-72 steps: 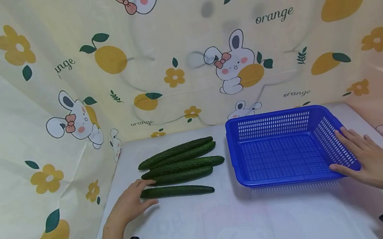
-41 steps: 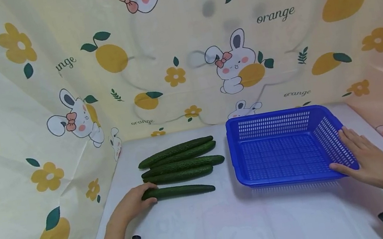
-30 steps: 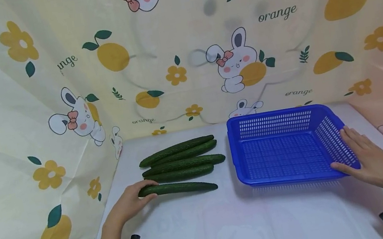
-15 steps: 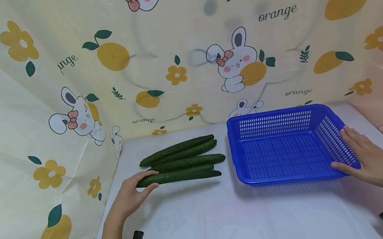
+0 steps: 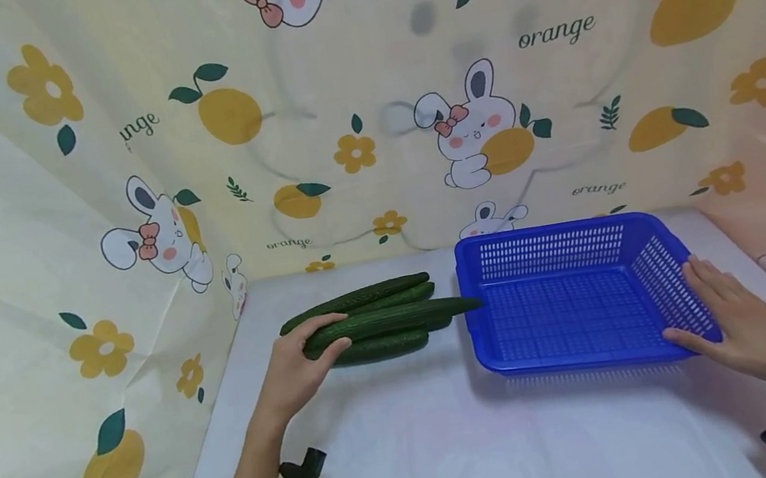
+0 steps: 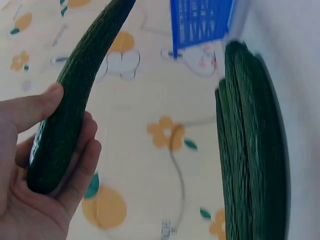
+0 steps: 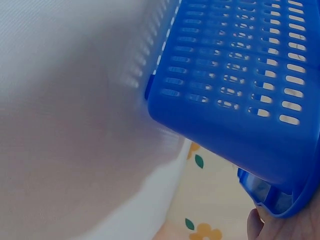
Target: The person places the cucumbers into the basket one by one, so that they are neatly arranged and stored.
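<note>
My left hand (image 5: 299,371) grips a dark green cucumber (image 5: 404,318) near its left end, thumb in front and fingers behind. In the left wrist view the held cucumber (image 6: 70,105) is raised off the table, apart from the others. Its far tip overlaps the left rim of a blue plastic basket (image 5: 564,365) in the head view. Below and behind it lie several more cucumbers (image 5: 382,348), partly covered by the held one. My right hand (image 5: 747,322) rests with straight fingers along the basket's right side, thumb at the front corner. The right wrist view shows the basket's slotted wall (image 7: 215,117).
The basket stands on the right part of a white table (image 5: 448,448), with the cucumbers to its left. A patterned cloth (image 5: 339,69) with rabbits and oranges hangs behind and along both sides. Black straps with camera mounts (image 5: 303,468) sit on the wrists.
My left hand has taken hold of the front cucumber, lifted it off the table and carried it right and away from me, over the others. The right hand stays at the basket.
</note>
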### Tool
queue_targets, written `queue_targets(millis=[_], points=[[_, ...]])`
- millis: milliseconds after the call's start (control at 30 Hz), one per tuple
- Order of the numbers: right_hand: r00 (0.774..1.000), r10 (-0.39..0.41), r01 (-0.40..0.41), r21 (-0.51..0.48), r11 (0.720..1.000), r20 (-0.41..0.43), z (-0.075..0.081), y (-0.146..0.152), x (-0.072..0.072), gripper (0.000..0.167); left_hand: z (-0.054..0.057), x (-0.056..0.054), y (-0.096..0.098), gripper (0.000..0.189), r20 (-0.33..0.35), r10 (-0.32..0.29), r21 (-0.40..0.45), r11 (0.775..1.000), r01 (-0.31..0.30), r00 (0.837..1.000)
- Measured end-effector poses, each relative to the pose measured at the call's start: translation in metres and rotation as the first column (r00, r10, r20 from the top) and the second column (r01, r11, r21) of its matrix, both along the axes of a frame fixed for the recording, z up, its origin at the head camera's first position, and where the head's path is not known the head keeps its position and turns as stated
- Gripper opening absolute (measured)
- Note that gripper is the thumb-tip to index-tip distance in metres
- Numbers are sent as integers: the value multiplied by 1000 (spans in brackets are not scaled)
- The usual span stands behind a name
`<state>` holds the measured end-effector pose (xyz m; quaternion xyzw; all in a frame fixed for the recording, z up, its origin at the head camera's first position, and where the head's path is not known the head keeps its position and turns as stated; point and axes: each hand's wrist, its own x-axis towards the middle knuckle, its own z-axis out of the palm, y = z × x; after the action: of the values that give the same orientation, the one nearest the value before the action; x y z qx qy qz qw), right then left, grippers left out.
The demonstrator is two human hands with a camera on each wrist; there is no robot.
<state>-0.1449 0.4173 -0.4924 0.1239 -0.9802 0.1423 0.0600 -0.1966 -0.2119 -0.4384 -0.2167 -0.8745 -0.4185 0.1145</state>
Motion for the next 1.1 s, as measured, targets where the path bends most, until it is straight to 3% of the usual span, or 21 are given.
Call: queue_targets(millis=[200, 667, 1100], points=[[999, 8, -7, 37, 999, -42, -2, 0, -1, 109, -1, -5, 34, 37, 21, -19, 14, 1000, 18, 1000], [999, 3, -1, 67, 998, -42, -2, -1, -6, 108, -9, -18, 118, 36, 94, -97, 20, 995, 95, 991], [998, 20, -17, 54, 998, -59, -5, 0, -6, 108, -13, -22, 194, 37, 127, -137, -98, 984, 150, 982]])
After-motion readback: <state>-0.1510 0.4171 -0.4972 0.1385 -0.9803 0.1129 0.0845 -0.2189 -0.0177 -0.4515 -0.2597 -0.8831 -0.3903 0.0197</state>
